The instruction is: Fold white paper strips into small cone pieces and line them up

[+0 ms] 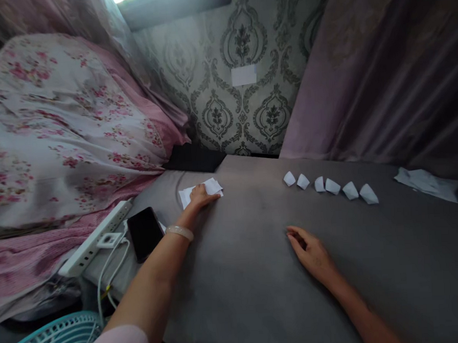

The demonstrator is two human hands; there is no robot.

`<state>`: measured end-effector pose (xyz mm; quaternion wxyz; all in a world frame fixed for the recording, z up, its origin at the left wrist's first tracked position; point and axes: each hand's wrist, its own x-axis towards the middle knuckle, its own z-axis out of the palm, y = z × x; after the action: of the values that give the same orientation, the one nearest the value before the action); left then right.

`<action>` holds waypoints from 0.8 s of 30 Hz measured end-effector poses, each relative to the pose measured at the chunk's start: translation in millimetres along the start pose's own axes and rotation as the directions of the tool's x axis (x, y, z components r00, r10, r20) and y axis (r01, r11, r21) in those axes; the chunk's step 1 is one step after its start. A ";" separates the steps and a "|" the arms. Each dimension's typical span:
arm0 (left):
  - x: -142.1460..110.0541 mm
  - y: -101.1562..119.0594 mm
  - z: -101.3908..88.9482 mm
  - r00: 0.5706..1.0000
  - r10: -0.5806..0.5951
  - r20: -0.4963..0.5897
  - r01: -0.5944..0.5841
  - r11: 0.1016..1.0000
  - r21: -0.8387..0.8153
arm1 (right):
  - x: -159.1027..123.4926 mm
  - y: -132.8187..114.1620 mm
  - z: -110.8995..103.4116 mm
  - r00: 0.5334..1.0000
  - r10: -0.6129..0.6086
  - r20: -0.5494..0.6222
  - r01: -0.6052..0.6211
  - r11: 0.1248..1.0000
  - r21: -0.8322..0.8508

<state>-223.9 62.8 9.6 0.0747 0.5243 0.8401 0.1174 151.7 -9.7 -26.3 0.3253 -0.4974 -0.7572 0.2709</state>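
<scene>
Six folded white papers (332, 186) are ranged upper right; sideways white paper sheets (213, 186), centre-left, are covered by left hand (199, 196), grip unclear; right hand (312, 251), half-open.

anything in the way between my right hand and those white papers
Nothing visible lies between the right hand and the white papers; only the left hand, resting on them, partly covers them.

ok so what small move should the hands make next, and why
I'd likely have the left hand slide one of the white papers toward the right hand: the left rests on the papers, while the right shows nothing in its curled fingers and sits apart from the papers.
</scene>
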 end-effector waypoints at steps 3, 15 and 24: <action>0.7 -2.5 -0.6 1.000 0.018 0.009 -0.018 0.999 0.033 | -0.2 0.5 0.1 1.000 -0.011 0.007 0.011 1.000 0.000; -17.9 -2.2 -1.1 0.973 0.220 -0.066 -0.206 0.963 0.172 | -0.4 1.1 0.9 0.997 -0.081 -0.014 0.081 0.997 -0.018; -9.1 -6.0 -10.6 0.966 0.257 -0.022 -0.247 0.946 0.212 | -1.1 -2.3 -0.2 0.995 -0.102 -0.019 0.101 0.994 -0.027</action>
<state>-227.7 50.9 18.2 -0.0167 0.6293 0.7754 0.0508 150.8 -11.6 -24.7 0.3397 -0.4652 -0.7817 0.2391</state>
